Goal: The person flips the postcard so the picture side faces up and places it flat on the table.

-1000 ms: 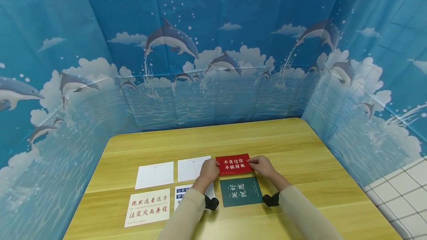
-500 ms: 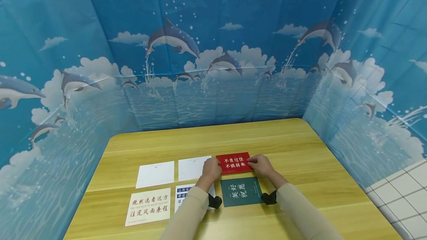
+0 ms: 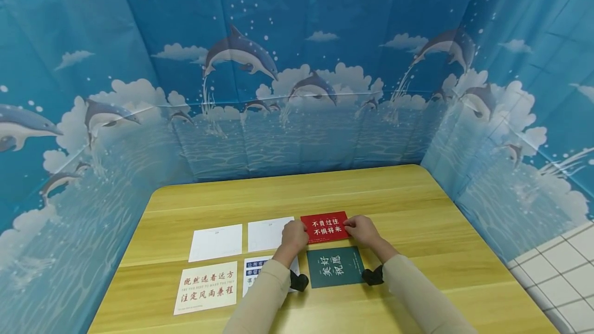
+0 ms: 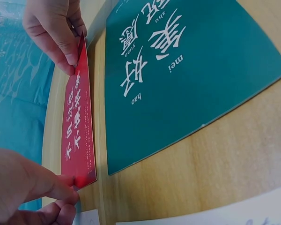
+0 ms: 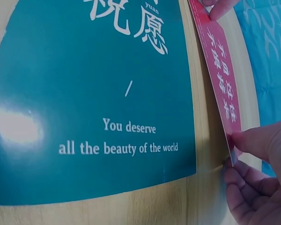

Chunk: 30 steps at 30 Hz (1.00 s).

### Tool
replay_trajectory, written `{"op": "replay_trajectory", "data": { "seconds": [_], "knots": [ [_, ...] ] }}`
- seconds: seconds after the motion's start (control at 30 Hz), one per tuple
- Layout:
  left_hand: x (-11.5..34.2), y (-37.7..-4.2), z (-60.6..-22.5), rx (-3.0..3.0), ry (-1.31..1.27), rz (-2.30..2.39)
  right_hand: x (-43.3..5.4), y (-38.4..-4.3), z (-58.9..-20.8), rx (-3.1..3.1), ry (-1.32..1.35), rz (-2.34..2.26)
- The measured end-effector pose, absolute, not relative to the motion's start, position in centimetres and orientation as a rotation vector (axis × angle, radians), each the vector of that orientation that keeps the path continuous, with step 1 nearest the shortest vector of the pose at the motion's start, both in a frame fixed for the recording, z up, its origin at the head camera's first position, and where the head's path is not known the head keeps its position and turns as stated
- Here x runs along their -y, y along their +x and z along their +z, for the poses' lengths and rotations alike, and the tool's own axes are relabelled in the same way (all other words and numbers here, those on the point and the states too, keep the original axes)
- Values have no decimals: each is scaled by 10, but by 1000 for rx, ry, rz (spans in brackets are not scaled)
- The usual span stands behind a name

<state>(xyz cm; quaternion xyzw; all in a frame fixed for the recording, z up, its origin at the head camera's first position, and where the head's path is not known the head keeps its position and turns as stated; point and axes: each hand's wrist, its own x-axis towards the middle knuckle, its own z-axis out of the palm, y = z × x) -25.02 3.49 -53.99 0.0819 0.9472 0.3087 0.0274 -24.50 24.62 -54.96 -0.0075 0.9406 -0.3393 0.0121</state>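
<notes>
A red card with white lettering lies behind a green card in the head view. My left hand pinches its left end between thumb and fingers. At the opposite end my right hand pinches the card's right edge. In the right wrist view the red card is held along its short edge, thumb on top and fingers beneath. The left wrist view shows both ends of the red card gripped, its near long edge slightly off the table. The green card lies flat, nearest the person.
Left of the hands, two white cards, the left one and the right one, lie above a cream card and a blue-and-white card, partly hidden by the left sleeve. A dolphin-print curtain surrounds the wooden table.
Both hands keep their hold on the red card, which has shifted very slightly away from the green card. The other cards stay where they were.
</notes>
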Motion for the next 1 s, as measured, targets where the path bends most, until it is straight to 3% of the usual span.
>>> {"op": "replay_trajectory", "data": {
  "seconds": [1.0],
  "knots": [
    [-23, -243, -541, -2914, 276, 1053, -226, -243, -541, -3030, 86, -790]
  ]
}}
